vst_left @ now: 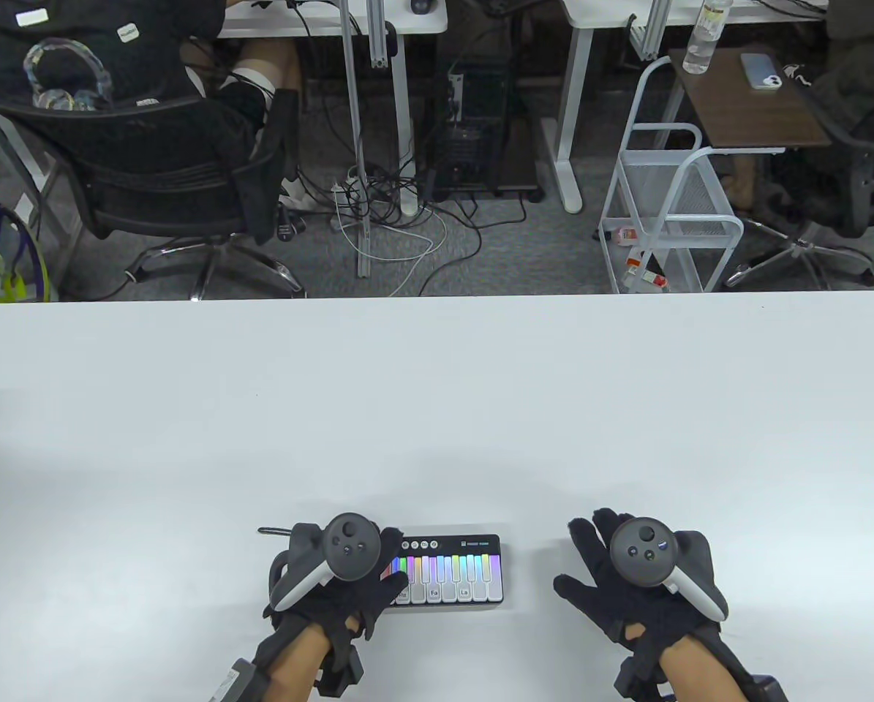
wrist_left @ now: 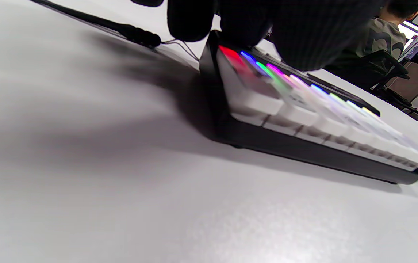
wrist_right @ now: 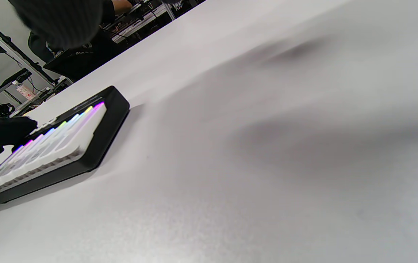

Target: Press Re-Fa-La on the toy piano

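The toy piano (vst_left: 447, 570) is a small black box with white keys lit in rainbow colours; labels Fa and La show on its keys. It lies near the table's front edge. My left hand (vst_left: 378, 578) lies over the piano's left end, with its fingers spread on the leftmost keys. In the left wrist view its fingers (wrist_left: 303, 36) sit on the back of the left keys of the piano (wrist_left: 303, 120); I cannot tell whether a key is down. My right hand (vst_left: 590, 563) rests flat and spread on the table, right of the piano and apart from it. The right wrist view shows the piano (wrist_right: 66, 146).
The white table (vst_left: 437, 409) stretches wide beyond the piano. A black cord (vst_left: 272, 530) lies left of the piano behind my left hand. Past the table's far edge are office chairs, desks and a white wire cart (vst_left: 671, 219).
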Demonstrator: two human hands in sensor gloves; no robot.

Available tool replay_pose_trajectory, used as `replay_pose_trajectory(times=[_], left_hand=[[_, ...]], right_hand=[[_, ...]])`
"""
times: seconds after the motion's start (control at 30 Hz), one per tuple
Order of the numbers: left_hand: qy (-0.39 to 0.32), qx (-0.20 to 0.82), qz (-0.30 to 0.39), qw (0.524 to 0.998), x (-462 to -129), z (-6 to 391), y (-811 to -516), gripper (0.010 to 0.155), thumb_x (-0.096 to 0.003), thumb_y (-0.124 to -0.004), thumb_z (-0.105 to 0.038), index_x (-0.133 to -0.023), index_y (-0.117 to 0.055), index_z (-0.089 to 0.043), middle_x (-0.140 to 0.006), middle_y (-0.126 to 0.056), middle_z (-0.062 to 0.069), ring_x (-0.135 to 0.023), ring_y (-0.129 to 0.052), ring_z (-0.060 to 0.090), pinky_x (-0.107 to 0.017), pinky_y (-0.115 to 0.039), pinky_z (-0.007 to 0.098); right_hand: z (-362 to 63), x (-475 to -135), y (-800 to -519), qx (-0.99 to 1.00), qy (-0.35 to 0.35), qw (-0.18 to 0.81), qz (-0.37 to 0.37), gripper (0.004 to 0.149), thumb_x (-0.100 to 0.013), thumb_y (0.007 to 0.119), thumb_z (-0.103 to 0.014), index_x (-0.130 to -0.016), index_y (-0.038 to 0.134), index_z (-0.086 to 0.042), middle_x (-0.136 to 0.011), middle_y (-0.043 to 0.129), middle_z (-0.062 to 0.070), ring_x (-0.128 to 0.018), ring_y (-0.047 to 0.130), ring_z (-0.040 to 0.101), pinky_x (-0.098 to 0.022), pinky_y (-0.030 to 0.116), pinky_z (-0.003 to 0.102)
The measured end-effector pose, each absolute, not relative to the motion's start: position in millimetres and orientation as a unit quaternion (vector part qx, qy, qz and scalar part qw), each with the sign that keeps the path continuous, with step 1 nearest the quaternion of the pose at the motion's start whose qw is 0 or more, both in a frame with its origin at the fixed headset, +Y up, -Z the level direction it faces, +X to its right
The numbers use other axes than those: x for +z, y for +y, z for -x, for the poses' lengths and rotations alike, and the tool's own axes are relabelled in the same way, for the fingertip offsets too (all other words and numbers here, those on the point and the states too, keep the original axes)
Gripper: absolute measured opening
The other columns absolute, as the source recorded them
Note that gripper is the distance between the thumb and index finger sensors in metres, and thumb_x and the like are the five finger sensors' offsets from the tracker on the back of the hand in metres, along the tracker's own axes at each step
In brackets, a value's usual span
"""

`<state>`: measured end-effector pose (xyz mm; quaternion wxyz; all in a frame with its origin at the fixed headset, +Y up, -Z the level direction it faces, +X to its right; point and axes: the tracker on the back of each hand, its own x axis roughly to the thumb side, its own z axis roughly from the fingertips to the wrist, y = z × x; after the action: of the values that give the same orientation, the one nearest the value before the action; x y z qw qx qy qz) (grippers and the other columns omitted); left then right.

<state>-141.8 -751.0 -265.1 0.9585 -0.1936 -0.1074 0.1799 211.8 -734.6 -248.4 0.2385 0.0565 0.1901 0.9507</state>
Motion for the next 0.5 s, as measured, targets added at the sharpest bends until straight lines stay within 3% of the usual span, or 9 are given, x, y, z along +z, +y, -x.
replay_pose_trajectory(times=[0.5], left_hand=[[-0.099, 0.182, 0.204, 0.957, -265.3, 142.1, -750.9, 0.067, -0.0475, -0.074, -0.055, -0.105, -0.053, -0.029, -0.114, -0.048, 0.009, -0.109, -0.035, 0.043, -0.075, -0.038, 0.064]], right_hand=[[-211.9, -248.2, -734.3, 0.951, 0.190, 0.239, -0.056, 0.081, -0.042, 0.070, -0.057, -0.105, 0.034, -0.021, -0.112, 0.013, 0.014, -0.103, 0.009, 0.049, -0.069, 0.018, 0.068]])
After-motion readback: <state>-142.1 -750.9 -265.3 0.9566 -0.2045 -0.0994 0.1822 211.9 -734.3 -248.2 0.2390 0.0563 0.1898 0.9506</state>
